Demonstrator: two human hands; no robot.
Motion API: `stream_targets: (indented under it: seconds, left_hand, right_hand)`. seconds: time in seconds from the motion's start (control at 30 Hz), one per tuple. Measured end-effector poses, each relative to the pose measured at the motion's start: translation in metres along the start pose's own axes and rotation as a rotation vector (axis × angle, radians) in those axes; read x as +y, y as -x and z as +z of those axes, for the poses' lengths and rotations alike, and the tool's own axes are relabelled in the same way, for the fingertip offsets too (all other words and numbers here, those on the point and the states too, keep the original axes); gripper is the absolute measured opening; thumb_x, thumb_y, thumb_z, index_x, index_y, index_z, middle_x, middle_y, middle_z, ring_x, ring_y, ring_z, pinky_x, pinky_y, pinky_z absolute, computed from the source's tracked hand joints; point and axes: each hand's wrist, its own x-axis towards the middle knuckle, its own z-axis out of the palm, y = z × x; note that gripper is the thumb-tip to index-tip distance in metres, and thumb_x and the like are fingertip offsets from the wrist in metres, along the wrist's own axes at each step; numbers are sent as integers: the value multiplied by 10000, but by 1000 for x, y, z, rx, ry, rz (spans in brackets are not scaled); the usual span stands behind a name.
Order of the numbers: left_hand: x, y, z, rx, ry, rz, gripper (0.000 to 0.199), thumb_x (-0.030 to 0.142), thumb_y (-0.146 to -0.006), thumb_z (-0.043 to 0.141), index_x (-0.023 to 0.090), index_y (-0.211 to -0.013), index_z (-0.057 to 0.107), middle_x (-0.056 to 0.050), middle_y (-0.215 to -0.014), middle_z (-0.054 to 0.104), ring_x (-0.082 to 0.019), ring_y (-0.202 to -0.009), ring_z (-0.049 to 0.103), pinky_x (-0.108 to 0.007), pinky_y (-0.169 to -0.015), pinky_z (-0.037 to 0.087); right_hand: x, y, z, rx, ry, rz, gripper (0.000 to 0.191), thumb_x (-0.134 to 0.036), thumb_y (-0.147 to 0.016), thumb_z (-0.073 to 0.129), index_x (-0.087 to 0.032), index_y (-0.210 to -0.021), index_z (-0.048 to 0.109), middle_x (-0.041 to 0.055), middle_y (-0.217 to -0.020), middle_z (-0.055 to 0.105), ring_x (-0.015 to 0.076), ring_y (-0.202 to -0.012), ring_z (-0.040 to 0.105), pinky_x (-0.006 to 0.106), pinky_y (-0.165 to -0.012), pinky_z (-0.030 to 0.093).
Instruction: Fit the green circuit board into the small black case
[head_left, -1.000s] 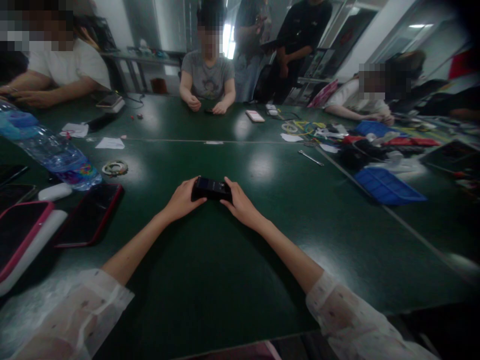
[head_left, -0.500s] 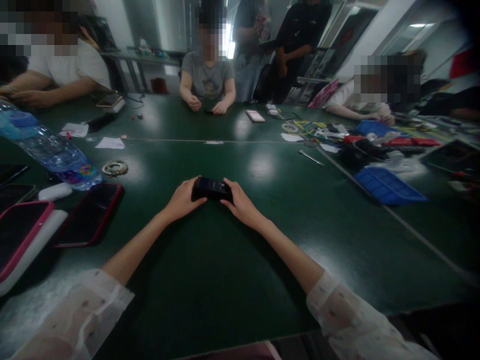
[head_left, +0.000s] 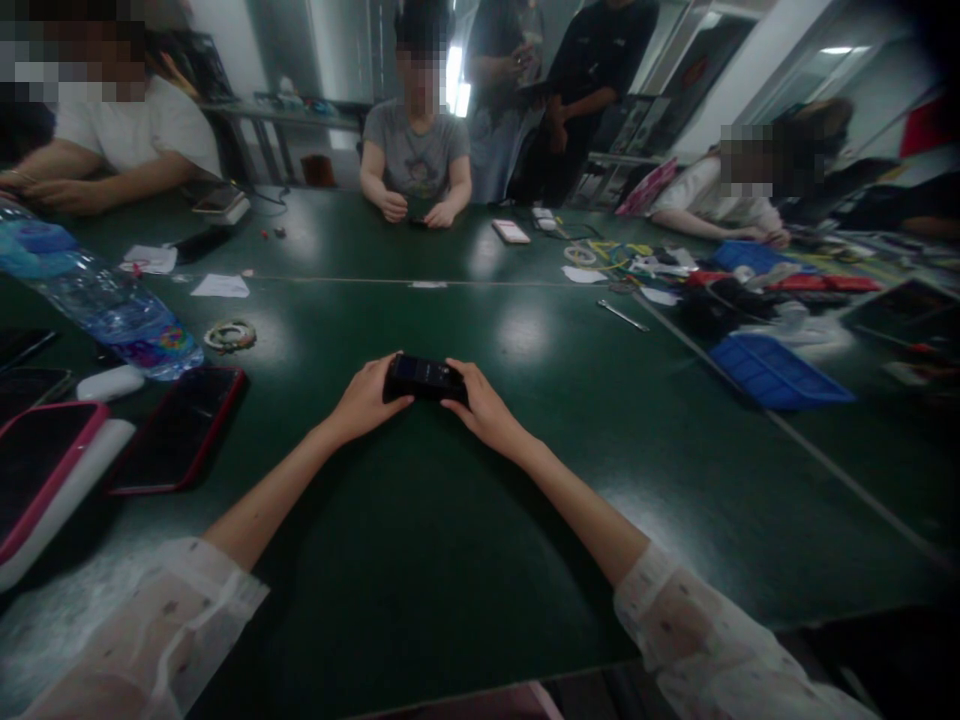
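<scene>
A small black boxy device with a dark screen (head_left: pixel 426 378) is at the middle of the green table (head_left: pixel 442 540). My left hand (head_left: pixel 366 398) grips its left end, thumb along the near side and fingers behind. On the opposite end, my right hand (head_left: pixel 484 405) holds it the same way. Faint light marks show on the screen, too small to read. The fingertips behind the device are hidden, and I cannot tell whether its underside touches the table.
To the left are a water bottle (head_left: pixel 105 300), a red-edged phone (head_left: pixel 180 430), a pink-cased phone (head_left: pixel 45 470) and a ring-shaped coil (head_left: pixel 230 336). A wrench (head_left: pixel 622 315) and a blue tray (head_left: pixel 780 372) lie right, near cluttered cables. Several people are around the table.
My hands and the black device stay practically still. Across the table, a standing person's arms have shifted slightly.
</scene>
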Motion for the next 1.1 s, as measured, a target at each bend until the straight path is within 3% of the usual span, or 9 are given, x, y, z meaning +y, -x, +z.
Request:
stream_targets:
  seconds: [1.1]
  left_hand:
    - [-3, -1, 0, 8, 2, 43, 694, 382, -857, 694, 191, -1470, 430, -159, -1493, 525, -341, -1380, 481, -572, -1124, 404]
  right_hand:
    - [-5, 0, -4, 25, -2, 15, 640, -214, -920, 645, -270, -1478, 336, 130, -1410, 516, 298, -1326, 541, 588, -1111, 478]
